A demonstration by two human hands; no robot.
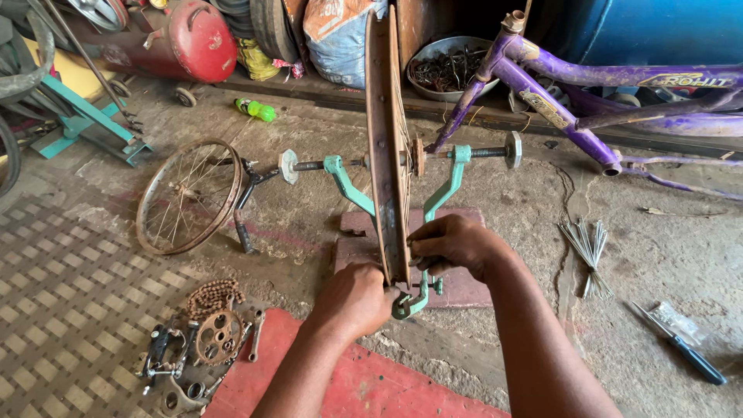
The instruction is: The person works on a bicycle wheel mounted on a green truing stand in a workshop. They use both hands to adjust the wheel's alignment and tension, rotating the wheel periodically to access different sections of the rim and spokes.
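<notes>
Your left hand [354,298] is closed in a loose fist against the near edge of the rusty wheel rim [385,147], which stands upright and edge-on to you in the green truing stand [443,192]; whether the fingers actually clamp the rim or only press on it is hidden from this angle. Your right hand [451,244] is curled on the other side of the rim, fingertips pinched at the rim's lower edge, seemingly on a spoke or nipple too small to make out. The wheel's hub sits on a threaded axle between the stand's two arms, and the stand rests on a reddish slab on the concrete floor [665,255]. To your left a second spoked wheel [188,197] leans tilted on the ground, and nearer to you lie a rusty chain [210,296] and a chainring [218,337] among small parts. To your right a bundle of loose spokes [588,251] lies on the floor, with a blue-handled screwdriver [681,354] beyond it, well apart from your hands. A purple bicycle frame [573,93] lies behind the stand.
</notes>
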